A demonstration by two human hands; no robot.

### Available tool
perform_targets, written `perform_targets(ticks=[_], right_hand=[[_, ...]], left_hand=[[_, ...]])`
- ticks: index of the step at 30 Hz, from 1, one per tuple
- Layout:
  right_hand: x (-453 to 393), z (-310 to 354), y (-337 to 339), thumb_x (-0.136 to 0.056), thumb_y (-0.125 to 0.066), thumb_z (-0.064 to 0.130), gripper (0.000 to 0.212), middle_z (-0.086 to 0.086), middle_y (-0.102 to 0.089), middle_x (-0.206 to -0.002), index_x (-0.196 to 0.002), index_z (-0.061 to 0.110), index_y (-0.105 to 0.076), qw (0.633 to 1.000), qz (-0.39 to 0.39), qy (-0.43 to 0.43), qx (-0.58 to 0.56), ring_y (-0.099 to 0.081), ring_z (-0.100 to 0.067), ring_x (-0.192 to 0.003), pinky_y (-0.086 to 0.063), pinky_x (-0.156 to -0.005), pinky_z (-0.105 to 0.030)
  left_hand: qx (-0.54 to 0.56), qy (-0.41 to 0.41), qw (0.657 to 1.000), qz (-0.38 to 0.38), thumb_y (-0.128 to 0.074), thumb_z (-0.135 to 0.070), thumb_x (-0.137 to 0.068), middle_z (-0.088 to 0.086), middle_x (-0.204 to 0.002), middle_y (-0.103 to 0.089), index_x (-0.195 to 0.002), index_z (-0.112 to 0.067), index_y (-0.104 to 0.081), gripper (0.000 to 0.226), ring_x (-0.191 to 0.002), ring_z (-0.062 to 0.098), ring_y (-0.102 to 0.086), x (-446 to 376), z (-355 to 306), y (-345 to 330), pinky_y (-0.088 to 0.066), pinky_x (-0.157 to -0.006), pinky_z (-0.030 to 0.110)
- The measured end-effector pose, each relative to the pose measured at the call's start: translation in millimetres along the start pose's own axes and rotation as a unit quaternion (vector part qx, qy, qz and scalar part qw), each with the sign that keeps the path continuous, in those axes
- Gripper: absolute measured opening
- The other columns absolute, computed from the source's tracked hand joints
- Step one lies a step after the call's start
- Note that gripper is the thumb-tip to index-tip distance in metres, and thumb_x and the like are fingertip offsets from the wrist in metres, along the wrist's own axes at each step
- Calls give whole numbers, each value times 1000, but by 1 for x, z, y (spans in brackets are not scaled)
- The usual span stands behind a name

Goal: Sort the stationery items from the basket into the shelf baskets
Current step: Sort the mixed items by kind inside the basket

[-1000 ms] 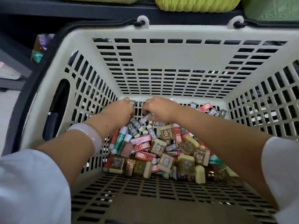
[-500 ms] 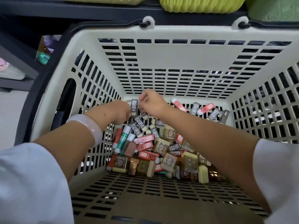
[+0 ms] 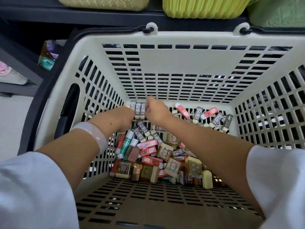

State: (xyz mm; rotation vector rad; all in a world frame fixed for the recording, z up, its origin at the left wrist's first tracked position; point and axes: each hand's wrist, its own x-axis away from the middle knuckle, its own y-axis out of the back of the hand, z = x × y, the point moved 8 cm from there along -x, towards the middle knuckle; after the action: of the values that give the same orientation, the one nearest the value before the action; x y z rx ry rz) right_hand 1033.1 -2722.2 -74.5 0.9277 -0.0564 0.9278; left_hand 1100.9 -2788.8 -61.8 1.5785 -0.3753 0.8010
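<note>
Fingers: your fingers are curled and hidden behind the backs of both hands, so how each one lies cannot be told; between the two hands stands a row of grey 2B erasers (image 3: 138, 110), upright, side by side, pale ends down.
Left hand (image 3: 123, 117): it holds the row from the left, knuckles toward you; one pale end of an eraser shows at its far edge.
Right hand (image 3: 156, 109): it grips the right end of the same row, its fingers closed on the outermost eraser.
Held erasers: raised above the heap, near the far wall of the basket (image 3: 181, 63).
Below your fingers: a heap of erasers (image 3: 158, 156) on the basket floor, grey 2B ones uppermost, then red-sleeved and amber-wrapped blocks nearer you.
Beside the heap: a green-and-white tube (image 3: 126, 144) lies at its left edge, under your left wrist.
Right of your fingers: more erasers (image 3: 212, 115), grey and red, lie scattered along the far wall.
Wrist: a pale bangle (image 3: 94, 134) sits on your left forearm.
Above your fingers: beyond the basket rim, green shelf baskets (image 3: 204, 7) stand on a dark shelf.
</note>
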Motion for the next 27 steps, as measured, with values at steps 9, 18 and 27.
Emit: perform_targets(ticks=[9,18,27], right_hand=[[32,16,-10,-88,-56,17,15,-5,-61,-95,-100,10,-54,966,87,168,175,-59,-19,-86,-48,-69,-25],[36,10,-23,-82,-59,13,44,-2,-45,-73,-121,7,-38,962,53,106,244,-49,-23,-76,-41,-58,-29],[18,-20,34,-78,-62,18,20,3,-47,-65,-74,17,-42,997,-3,49,55,-45,-13,-61,-34,-49,-26]], left_hand=[[22,0,1000,-12,-44,0,-91,11,-119,-57,-118,-5,-56,30,-108,24,-56,-1,-1,5,-46,-91,29],[26,-79,996,-14,-54,-7,-85,-4,-65,-45,-74,-12,-53,12,-70,17,-52,-2,-22,-4,-40,-63,23],[65,-98,993,10,-67,-14,-79,2,-104,-52,-103,-17,-49,30,-96,19,-53,-1,-28,-15,-46,-79,27]])
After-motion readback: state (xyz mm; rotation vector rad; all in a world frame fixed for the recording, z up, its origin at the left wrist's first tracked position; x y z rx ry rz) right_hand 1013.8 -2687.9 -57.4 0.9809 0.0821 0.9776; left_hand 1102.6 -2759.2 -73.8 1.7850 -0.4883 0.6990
